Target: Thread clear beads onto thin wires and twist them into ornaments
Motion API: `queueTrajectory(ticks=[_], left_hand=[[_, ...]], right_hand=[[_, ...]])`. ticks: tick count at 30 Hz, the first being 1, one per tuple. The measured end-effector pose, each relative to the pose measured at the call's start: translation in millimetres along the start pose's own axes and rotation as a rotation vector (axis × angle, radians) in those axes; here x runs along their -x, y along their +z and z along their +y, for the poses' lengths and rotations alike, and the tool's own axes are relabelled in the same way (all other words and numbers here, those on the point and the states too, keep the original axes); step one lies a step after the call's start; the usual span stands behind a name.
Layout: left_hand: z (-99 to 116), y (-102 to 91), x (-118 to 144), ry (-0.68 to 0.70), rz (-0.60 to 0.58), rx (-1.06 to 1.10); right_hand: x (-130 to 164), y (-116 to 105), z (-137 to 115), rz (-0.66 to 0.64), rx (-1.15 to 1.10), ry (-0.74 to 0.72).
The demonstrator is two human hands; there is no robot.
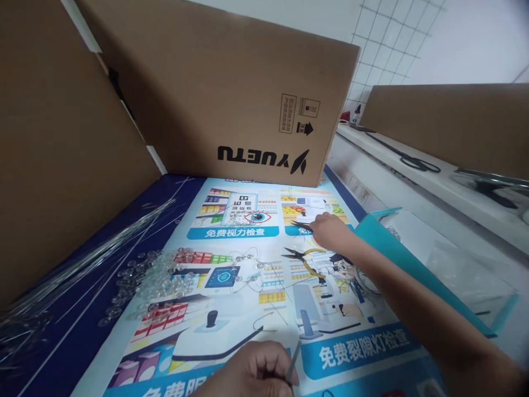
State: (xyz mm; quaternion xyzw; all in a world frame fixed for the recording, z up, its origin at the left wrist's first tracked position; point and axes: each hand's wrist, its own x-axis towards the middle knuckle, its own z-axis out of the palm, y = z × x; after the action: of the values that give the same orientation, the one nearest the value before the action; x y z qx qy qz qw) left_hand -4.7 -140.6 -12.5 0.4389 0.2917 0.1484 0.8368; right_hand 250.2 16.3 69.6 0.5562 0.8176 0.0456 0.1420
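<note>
Near the bottom edge my left hand (pixel 264 368) is closed, with a thin grey metal wire (pixel 295 359) sticking up from between its fingers. Farther off, my right hand (pixel 334 231) is wrapped round a pair of pliers (pixel 302 225); the dark jaws point left and the handles are mostly hidden by the fingers. Just below that hand lies a second pair of pliers (pixel 308 260) with yellow handles, its jaws apart. A loop of thin wire with a few clear beads (pixel 248 259) rests left of it. Short bent wires (pixel 270 317) lie nearer to me.
A heap of clear beads (pixel 165 278) spreads at the left beside a bundle of long wires (pixel 107 240). The printed poster (pixel 243 344) covers the table. Cardboard (pixel 215 99) stands behind and at the left. A teal box (pixel 421 270) holding clear plastic bags sits right.
</note>
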Motion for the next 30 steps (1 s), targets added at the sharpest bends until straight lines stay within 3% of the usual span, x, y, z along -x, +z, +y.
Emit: queueTrajectory(ticks=[4, 5, 7, 13, 22, 30], left_hand=[[-1, 2.4, 2, -0.002, 0.010, -0.013], [0, 3.5, 3, 0.001, 0.016, -0.014], [2, 5.7, 3, 0.010, 0.019, -0.013], [10, 10.4, 3, 0.013, 0.023, -0.039], [16, 13.7, 5, -0.017, 0.047, -0.071], [22, 15.1, 8, -0.038, 0.045, -0.046]], right_hand=[[40, -9, -47, 0.006, -0.010, -0.284], [48, -8, -58, 0.050, 0.014, -0.423], [60, -4, -75, 0.127, 0.089, -0.520], [58, 10, -93, 0.158, 0.211, -0.466], [41, 7, -88, -0.051, -0.031, -0.224], [36, -1, -122, -0.049, -0.101, -0.038]])
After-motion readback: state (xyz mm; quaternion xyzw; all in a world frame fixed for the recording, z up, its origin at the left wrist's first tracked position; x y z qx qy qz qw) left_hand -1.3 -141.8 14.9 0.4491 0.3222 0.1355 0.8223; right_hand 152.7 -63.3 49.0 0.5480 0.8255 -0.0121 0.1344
